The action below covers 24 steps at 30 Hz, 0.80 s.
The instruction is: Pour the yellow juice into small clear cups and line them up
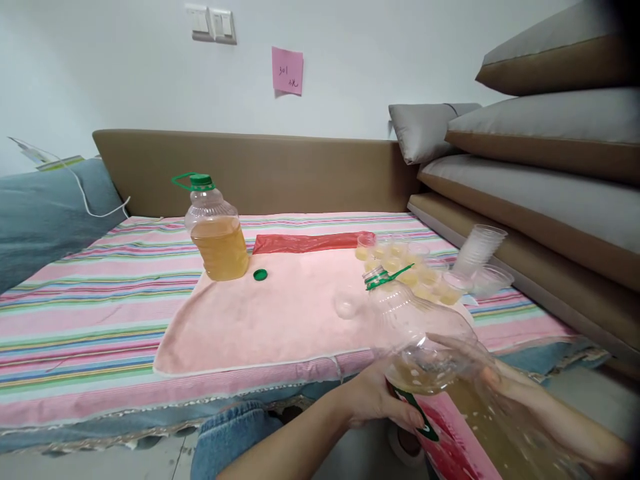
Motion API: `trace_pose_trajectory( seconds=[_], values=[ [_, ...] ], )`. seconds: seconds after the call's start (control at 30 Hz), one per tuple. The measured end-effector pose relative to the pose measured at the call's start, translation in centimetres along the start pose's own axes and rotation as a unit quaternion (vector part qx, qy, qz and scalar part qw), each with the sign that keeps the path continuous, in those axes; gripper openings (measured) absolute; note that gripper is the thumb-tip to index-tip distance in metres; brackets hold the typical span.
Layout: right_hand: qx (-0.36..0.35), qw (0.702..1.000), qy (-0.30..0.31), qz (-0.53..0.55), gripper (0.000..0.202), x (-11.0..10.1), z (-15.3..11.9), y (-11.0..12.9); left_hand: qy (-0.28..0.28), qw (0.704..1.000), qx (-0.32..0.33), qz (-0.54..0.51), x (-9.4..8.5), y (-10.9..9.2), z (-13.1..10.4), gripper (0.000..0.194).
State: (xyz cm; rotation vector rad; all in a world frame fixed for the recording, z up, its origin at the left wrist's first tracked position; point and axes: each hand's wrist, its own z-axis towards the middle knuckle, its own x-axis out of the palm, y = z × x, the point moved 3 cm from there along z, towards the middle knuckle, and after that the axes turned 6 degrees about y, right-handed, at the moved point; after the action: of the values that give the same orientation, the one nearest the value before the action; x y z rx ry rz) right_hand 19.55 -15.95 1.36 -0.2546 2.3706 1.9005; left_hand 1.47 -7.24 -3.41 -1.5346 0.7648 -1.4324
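Our left hand (373,403) and right hand (475,365) grip this tilted, uncapped plastic bottle (425,312), so overtipping could spill drink (477,417).

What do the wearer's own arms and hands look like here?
The left hand and right hand are ungloved. The left forearm and right forearm are bare, with no visible sleeve, watch or bracelet. Blue denim, probably clothing, shows beside the left forearm.

I count two bottles: capped bottle (220,248) at the pink cloth's (260,320) left, open bottle (463,420) at its right; one loose cap (261,274) on it; one cup stack (480,250) by its right edge.
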Motion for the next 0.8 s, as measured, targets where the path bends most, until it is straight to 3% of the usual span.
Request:
trace_pose_trajectory(
  seconds=[0.2,0.5,0.8],
  values=[
    [0.021,1.000,0.000,0.002,0.051,0.1,-0.4,2.2,-0.036,0.998,-0.013,-0.043,1.0,0.7,0.1,0.090],
    [0.048,0.997,-0.018,-0.054,0.048,-1.0,0.0,1.9,-0.073,0.987,-0.057,-0.130,1.0,3.6,0.6,0.086],
    [0.076,0.996,0.012,-0.053,0.050,-1.3,0.8,2.6,-0.097,0.978,-0.065,-0.173,1.3,3.5,0.5,0.083]
  ],
)
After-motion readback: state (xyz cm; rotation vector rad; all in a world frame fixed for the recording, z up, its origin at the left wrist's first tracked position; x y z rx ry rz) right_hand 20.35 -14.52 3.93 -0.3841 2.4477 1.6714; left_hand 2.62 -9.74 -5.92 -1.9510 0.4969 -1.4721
